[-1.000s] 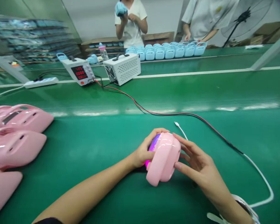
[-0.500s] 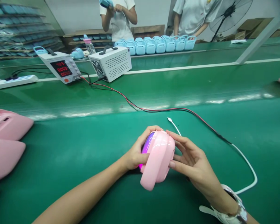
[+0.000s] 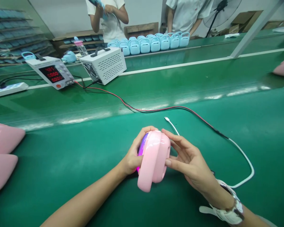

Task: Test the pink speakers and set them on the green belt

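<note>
Head view looks down on a green tabletop (image 3: pixel 68 164) with a raised green belt strip behind it and a second green bench beyond, white walls at the back. Both of the person's hands are on a glossy pink device (image 3: pixel 153 160) standing on edge at centre front, a purple glow showing on its left face. Left hand (image 3: pixel 132 157) is curled around that glowing side, gripping it; right hand (image 3: pixel 189 160) has fingers spread and pressed against the pink shell's right side, thumb at its lower edge, a watch at the wrist. Just beyond the device lies a white cable (image 3: pixel 243 157) with its plug end free, joined to a red-and-black lead (image 3: pixel 137 108) running back to a power supply (image 3: pixel 50 72) with red digits, beside a white vented box (image 3: pixel 105 64). More pink shells (image 3: pixel 3 151) sit at the left edge. Far back, a row of light-blue units (image 3: pixel 151 43) lines the bench, two people standing behind it; shelves of blue items at far left, blurred.
</note>
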Tool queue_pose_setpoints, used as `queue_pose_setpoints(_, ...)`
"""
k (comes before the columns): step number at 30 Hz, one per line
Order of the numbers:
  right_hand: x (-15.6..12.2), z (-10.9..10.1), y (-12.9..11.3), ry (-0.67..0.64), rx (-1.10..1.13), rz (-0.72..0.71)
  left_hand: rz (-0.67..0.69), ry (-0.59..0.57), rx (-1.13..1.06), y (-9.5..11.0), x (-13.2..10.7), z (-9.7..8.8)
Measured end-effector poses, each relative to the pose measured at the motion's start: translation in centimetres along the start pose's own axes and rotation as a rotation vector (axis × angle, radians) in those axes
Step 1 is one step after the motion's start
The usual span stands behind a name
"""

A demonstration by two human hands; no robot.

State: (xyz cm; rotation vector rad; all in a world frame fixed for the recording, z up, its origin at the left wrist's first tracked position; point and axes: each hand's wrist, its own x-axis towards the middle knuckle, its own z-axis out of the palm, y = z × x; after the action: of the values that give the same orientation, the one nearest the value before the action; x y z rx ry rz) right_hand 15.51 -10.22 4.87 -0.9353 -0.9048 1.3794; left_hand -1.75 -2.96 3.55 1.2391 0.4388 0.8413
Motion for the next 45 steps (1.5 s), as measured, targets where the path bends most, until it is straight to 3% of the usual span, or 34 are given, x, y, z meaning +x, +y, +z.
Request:
queue_pose_setpoints(4, 0.2, -0.4, -0.2, -0.103, -0.018, -0.042, 0.053, 0.085, -0.007, -0.3, -0.2, 0.4)
queue_pose_setpoints(10, -1.0, 0.2, -0.3, 0.092, -0.469, -0.375, 0.085, 0.210, 0.004, -1.2, -0.5, 0.5)
queue_pose_setpoints(13, -1.2, 0.3, -0.4, 0.115, -0.605, -0.468, 0.078, 0.226, -0.017, -1.5, -0.6, 0.6)
queue_pose_setpoints(24, -1.0, 0.3, -0.6, 0.139, -0.674, -0.571, 0.087, 0.195, -0.028, -2.0, -0.5, 0.4)
queue_pose_setpoints(30, -0.8, 0.2, -0.6, 0.130, -0.719, -0.582, 0.119, 0.250, 0.026, -1.6, -0.3, 0.7)
queue_pose_setpoints(36, 0.3, -2.5, -3.5, -0.077, -0.755, -0.616, 0.135, 0.210, 0.075, -1.0, -0.3, 0.4)
queue_pose_setpoints(38, 0.5, -3.6, -4.4, -0.008, -0.764, -0.625, 0.120, 0.201, 0.090, -0.8, -0.3, 0.2)
queue_pose_setpoints(40, 0.7, -4.3, -4.7, 0.157, -0.751, -0.648, 0.098, 0.194, 0.099, -0.4, -0.2, 0.1)
queue_pose_setpoints(45, 1.0, -5.0, -4.2, 0.439, -0.735, -0.617, 0.021, 0.162, 0.044, 0.3, 0.2, 0.4)
